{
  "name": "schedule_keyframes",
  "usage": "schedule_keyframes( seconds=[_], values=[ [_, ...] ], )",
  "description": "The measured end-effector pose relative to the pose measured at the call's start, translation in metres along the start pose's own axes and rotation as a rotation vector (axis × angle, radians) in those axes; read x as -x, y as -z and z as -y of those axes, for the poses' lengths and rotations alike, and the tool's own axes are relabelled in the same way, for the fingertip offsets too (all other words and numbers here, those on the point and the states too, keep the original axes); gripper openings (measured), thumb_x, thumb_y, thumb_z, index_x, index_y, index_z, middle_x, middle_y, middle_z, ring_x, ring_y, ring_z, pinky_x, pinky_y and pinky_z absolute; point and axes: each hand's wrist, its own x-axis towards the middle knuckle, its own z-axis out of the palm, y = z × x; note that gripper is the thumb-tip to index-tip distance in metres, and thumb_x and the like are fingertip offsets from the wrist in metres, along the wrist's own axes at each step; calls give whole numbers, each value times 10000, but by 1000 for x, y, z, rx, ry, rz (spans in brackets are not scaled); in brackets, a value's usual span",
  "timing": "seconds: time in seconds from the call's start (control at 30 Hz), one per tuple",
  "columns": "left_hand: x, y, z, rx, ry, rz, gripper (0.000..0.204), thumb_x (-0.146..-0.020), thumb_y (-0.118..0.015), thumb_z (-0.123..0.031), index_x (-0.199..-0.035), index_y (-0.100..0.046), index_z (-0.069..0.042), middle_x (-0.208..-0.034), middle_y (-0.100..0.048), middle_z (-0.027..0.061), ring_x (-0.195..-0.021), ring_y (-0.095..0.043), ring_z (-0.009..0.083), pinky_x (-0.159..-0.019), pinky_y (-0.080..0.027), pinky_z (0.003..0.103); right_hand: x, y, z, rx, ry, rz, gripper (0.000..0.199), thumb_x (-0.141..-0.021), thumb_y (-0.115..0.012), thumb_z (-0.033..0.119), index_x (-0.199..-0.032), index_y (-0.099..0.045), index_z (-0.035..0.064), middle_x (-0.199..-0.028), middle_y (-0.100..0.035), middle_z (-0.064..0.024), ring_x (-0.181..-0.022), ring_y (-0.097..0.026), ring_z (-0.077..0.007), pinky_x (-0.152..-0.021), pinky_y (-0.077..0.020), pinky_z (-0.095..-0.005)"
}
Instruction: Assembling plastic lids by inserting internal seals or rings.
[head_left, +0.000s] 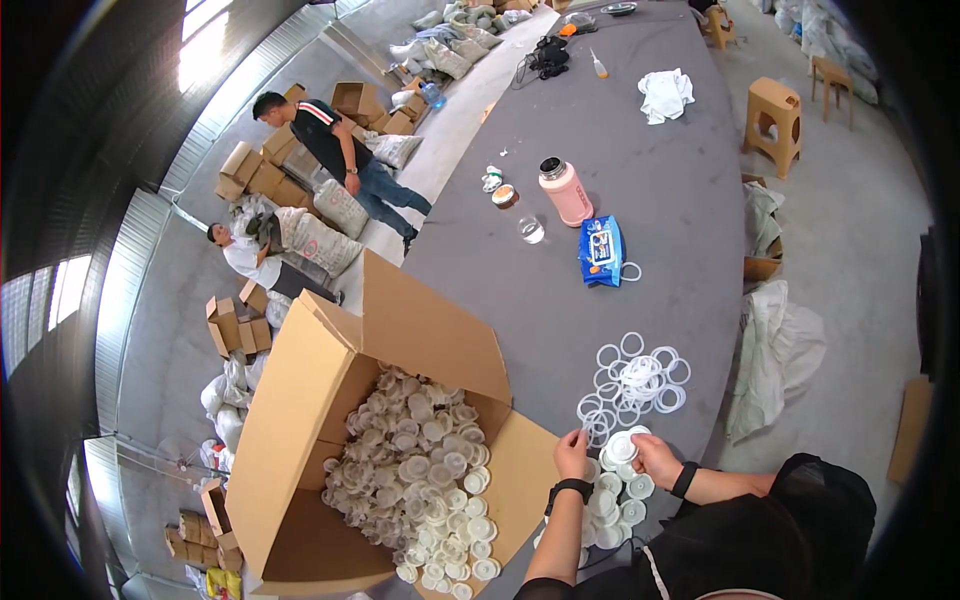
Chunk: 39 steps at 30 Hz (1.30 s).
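Work is in hand at the near end of the counter (680, 220), over two loose piles: white rings (640, 378) and, just nearer the person, round white lids (607, 503). The right hand (655, 461) grips one white lid (619, 447) by its edge, above the lid pile. The left hand (571, 455) has its fingertips drawn together beside the rings; whether a ring is pinched there cannot be told. An open cardboard box (287, 420) at the left holds many similar round pieces (408, 450), some lying on its lowered flap (527, 465).

Assessment: the lid is best held level and by its rim, face clear of the fingers. Rings overlap and could come up doubled, so lifting them singly is advised. Both piles lie close together and should be kept from mixing.
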Motion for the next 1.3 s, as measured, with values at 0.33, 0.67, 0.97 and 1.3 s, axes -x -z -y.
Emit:
schedule_keyframes(
  seconds=[0.33, 0.67, 0.97, 1.3],
  values=[
    [90, 48, -9, 825, 214, 223, 146, -823, -537, -130, -910, -560, -14, -763, -587, 49, -607, -540, 110, -530, -432, 215, 36, -37, -34, -31, -73, 35, 143, -837, -476, 202, -906, -482, 76, -735, -530, -31, -553, -492, -126, -490, -397, -253],
    [177, 84, 1, 853, 231, -40, 72, -792, -563, -67, -845, -558, -19, -694, -563, 43, -546, -513, 120, -497, -422, 224, 89, -74, -54, -76, -124, 166, 137, -849, -486, 219, -884, -461, 89, -741, -519, -42, -578, -560, -160, -503, -454, -284],
    [219, 130, 32, 966, 134, -118, 56, -779, -579, -62, -808, -541, -32, -651, -557, 42, -523, -519, 103, -475, -424, 199, 134, -115, -99, 218, -31, 339, 262, -794, -576, 178, -969, -466, 18, -750, -548, -36, -593, -558, -95, -500, -466, -224],
    [213, 234, -49, 1658, -34, 8, 387, -779, -550, -367, -973, -506, -35, -943, -528, 135, -911, -498, 249, -807, -388, 390, 87, -171, -72, -172, 194, 234, 197, -841, -461, 213, -996, -484, 94, -953, -539, -57, -870, -525, -180, -703, -434, -316]
  ],
)
